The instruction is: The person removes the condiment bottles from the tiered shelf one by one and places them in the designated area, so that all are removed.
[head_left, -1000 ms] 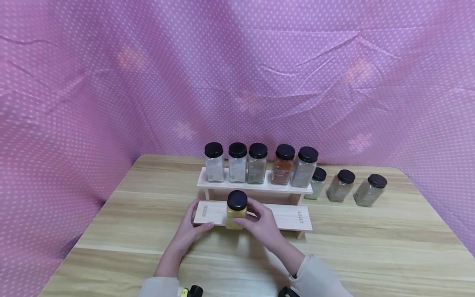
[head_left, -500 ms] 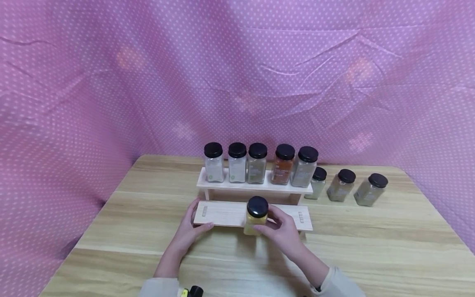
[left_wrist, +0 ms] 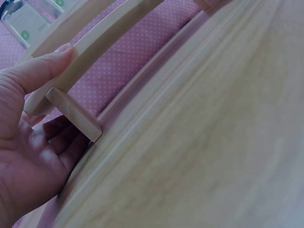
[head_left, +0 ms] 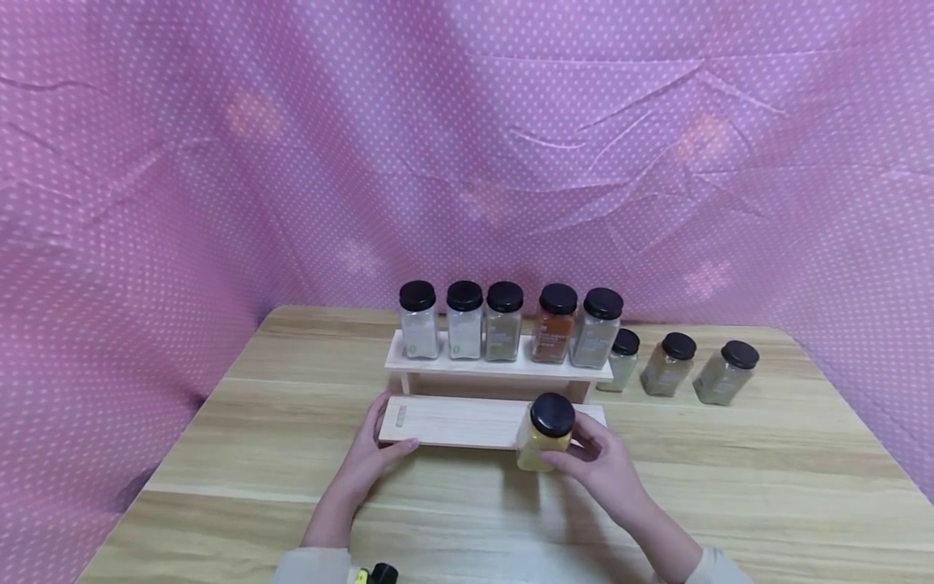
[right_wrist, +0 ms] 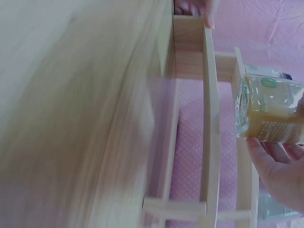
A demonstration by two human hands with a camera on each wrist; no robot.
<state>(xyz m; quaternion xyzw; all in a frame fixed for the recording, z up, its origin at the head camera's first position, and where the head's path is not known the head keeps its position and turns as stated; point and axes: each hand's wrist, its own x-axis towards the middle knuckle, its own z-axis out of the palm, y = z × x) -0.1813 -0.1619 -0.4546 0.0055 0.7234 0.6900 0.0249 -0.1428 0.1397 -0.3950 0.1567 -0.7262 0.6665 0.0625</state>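
Note:
A two-tier wooden spice rack (head_left: 452,423) stands on the table. My left hand (head_left: 365,461) grips the left end of its lower tier, with the thumb on the front edge, as the left wrist view also shows. My right hand (head_left: 606,474) holds a black-lidded spice jar (head_left: 537,448) of yellow powder between thumb and fingers. The jar hovers at the front edge of the lower tier, toward its right end. In the right wrist view the jar's glass base (right_wrist: 243,107) is apart from the lower shelf board (right_wrist: 210,118).
Several black-lidded jars line the upper tier, among them a jar of red powder (head_left: 553,332) and a white-filled jar (head_left: 419,328). To the rack's right, three more jars stand on the wooden table (head_left: 730,478), including a brown one (head_left: 666,373). A pink dotted cloth (head_left: 467,162) hangs behind.
My right hand has carried the yellow jar rightward along the front of the lower tier, and slightly nearer to me. The left hand and the rack have stayed in place.

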